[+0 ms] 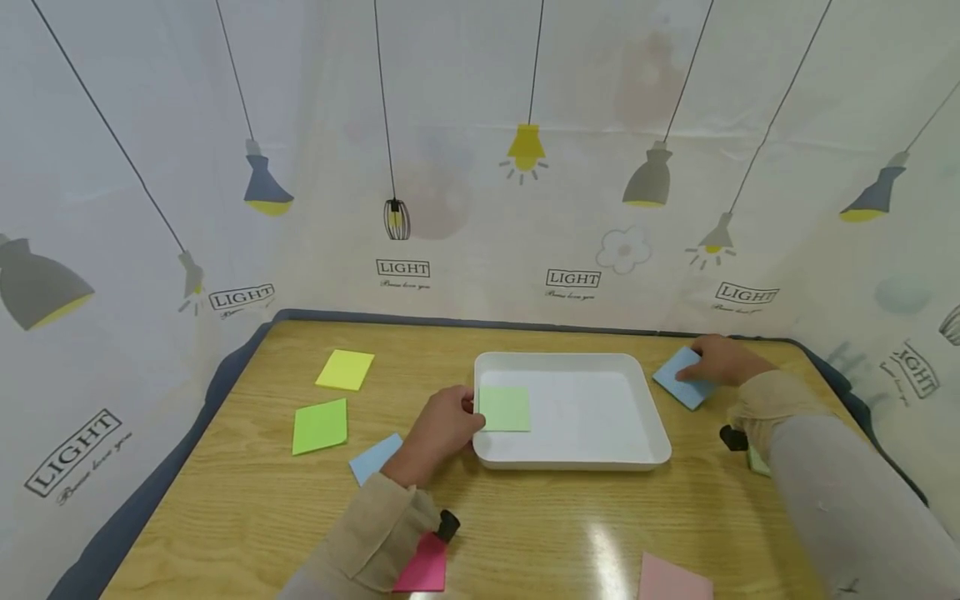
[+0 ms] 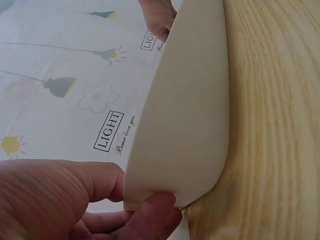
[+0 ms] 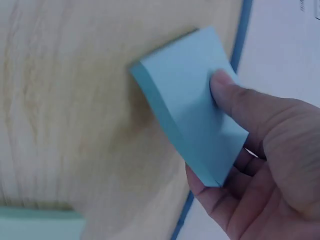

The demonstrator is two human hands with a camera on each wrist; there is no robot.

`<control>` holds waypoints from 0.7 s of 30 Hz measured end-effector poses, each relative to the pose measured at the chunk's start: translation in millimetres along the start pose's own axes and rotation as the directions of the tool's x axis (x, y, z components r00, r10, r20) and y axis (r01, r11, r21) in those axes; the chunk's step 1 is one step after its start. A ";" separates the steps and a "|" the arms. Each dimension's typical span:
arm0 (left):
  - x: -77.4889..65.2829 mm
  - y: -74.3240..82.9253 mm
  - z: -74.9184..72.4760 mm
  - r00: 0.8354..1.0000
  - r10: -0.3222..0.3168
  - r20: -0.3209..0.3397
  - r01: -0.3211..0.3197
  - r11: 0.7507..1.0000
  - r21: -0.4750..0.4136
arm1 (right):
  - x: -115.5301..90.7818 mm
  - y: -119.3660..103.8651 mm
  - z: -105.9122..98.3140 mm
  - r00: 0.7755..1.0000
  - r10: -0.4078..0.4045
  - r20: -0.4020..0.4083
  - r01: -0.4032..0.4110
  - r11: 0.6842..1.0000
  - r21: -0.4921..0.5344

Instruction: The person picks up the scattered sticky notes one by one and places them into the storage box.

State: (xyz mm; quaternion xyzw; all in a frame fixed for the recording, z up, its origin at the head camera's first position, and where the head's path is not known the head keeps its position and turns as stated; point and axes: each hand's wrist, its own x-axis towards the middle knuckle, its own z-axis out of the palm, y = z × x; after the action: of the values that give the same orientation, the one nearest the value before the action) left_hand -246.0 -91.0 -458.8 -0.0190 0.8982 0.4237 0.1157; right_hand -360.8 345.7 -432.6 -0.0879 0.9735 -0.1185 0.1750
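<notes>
A white rectangular tray [image 1: 577, 454] lies on the wooden table, and a pale green sticky-note pad [image 1: 506, 408] rests inside at its left end. My left hand [image 1: 444, 423] pinches the tray's left wall, thumb and fingers on opposite sides of the rim in the left wrist view. Past the tray's right side, my right hand [image 1: 723, 360] grips a thick light-blue sticky-note pad [image 3: 185, 95]. The thumb [image 3: 225, 90] presses its broad face while the other fingers curl behind. In the right wrist view the pad is tilted over the table.
Left of the tray lie a yellow pad [image 1: 345, 370], a bright green pad [image 1: 320, 427] and another blue pad [image 1: 375, 458], partly hidden by my left arm. Nearer are a magenta pad [image 1: 423, 567] and a pink pad [image 1: 673, 578]. A green pad [image 1: 758, 463] shows beside my right sleeve.
</notes>
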 end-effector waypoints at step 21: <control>4.0 -2.6 3.3 1.000 0.000 0.001 0.000 1.000 0.025 | -46.3 -48.5 -48.6 0.983 -0.104 -0.153 0.119 0.988 0.093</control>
State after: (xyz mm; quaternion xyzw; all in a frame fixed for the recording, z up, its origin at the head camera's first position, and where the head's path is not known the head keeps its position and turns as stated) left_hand -249.0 -89.9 -463.7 -0.0172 0.9034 0.4123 0.1165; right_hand -329.3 318.9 -360.9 -0.1245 0.9700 -0.1837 0.0997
